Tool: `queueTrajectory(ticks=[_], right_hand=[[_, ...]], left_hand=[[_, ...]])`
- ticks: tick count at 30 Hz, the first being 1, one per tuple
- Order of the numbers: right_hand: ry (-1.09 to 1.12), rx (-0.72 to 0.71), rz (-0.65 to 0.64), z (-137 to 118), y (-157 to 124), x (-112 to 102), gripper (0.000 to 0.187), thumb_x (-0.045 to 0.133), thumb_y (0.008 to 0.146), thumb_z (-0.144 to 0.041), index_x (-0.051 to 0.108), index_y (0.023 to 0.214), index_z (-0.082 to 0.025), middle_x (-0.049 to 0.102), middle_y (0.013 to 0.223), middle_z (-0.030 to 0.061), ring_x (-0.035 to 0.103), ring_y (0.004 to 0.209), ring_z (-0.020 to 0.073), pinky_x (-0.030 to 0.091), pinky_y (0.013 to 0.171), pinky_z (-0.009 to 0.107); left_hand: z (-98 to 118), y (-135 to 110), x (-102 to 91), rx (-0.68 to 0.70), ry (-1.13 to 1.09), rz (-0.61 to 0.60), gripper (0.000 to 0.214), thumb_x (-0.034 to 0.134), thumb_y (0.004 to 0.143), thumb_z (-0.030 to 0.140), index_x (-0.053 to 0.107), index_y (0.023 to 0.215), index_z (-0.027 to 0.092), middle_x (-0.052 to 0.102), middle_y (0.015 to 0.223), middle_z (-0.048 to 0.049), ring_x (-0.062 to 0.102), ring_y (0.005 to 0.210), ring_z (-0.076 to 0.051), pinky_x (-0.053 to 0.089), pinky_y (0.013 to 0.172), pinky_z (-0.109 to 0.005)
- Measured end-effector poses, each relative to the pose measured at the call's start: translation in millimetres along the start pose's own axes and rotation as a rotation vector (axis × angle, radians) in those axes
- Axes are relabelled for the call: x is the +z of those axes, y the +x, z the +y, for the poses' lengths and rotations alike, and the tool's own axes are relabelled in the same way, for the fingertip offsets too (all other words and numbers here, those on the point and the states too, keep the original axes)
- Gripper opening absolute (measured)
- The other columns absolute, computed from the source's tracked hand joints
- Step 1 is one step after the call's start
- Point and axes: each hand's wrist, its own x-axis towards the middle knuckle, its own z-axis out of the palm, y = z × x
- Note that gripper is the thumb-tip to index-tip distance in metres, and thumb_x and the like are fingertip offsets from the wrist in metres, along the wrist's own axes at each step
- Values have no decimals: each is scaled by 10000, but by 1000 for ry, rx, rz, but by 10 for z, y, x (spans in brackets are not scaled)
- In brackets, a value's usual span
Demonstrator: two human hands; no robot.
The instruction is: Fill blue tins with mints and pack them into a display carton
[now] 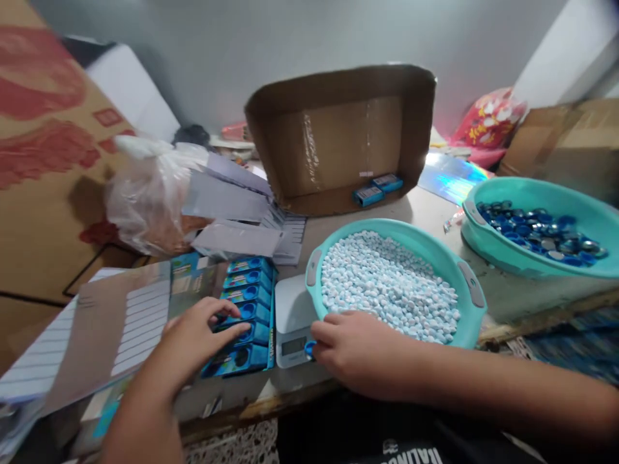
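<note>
My left hand [196,336] lies on a stack of blue packets [246,309], its fingers spread over the lower ones. My right hand [355,348] rests at the near rim of a teal basin [467,283] full of small white-blue candies [387,283]. Its fingers are curled around a small blue object [310,348] at the edge of a white digital scale [291,322]. The scale sits between the packets and the basin.
A second teal basin [488,248] with blue caps stands at right. An open cardboard box [338,138] at the back holds two blue packets [377,189]. Flat printed card sheets [111,322] and a plastic bag [149,196] lie at left. A large carton [43,167] stands far left.
</note>
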Motion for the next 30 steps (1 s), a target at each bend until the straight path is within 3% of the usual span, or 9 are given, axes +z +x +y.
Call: queueTrajectory(ticks=[1,3,4,6,10,14,23,27,30], right_hand=[[-46,-81,-41,-28,116,-54,87,642,888,-193,626,806,-169,589,869,45,501,686,173,321,487,310],[-123,-216,-88,-98,394,-103,105,621,906,-183,640,804,-166,586,887,55,526,713,184,345,486,306],[-148,-261,-99,-134,542,-88,126,596,922,-176,646,807,-165,587,897,60,538,722,188,356,484,304],[-184,-311,-123,-184,809,16,159,553,948,-168,658,827,-160,591,918,70,563,735,192,377,482,299],[-250,-364,-138,-182,1079,324,187,494,982,-157,661,900,-139,611,985,98,588,806,202,438,557,310],[-253,-409,-122,-118,1029,472,210,441,1012,-188,638,980,-121,617,1019,104,563,828,202,438,616,332],[-197,-314,-209,-198,948,417,171,490,992,-233,616,1007,-119,614,1005,99,555,800,211,437,601,352],[-160,-281,-232,-197,988,451,190,486,993,-245,634,1005,-126,629,1017,96,584,825,221,458,606,361],[-135,-276,-248,-115,996,436,283,456,1020,-337,618,1140,-138,645,1019,80,608,804,211,480,619,360]], left_hand=[[-41,-125,23,-16,-64,46,396,826,540,555,697,742,240,709,844,-28,640,813,-235,491,758,-307],[-110,-365,108,-129,-268,279,411,711,709,599,674,861,219,687,880,-35,642,885,-230,500,822,-323],[-131,-463,160,-207,-358,407,424,682,743,608,657,889,211,672,865,-34,642,877,-223,505,823,-327],[-146,-598,248,-283,-463,496,483,677,737,628,640,963,203,669,933,-52,647,929,-233,516,844,-344],[-155,-684,312,-256,-558,256,731,705,669,659,560,1225,206,590,1306,-149,567,1243,-323,488,1001,-446],[-228,-715,378,-260,-583,105,807,724,660,602,487,1306,179,591,1335,-181,596,1221,-326,478,1039,-485],[-278,-771,572,-245,-624,150,797,756,674,521,474,1343,191,600,1342,-173,627,1179,-329,494,1024,-501],[-252,-761,577,-316,-712,194,907,823,580,514,476,1351,187,598,1337,-166,633,1159,-333,487,1035,-514],[-295,-776,605,-386,-745,197,930,834,570,544,489,1354,182,662,1242,-145,671,1090,-320,523,995,-493]])
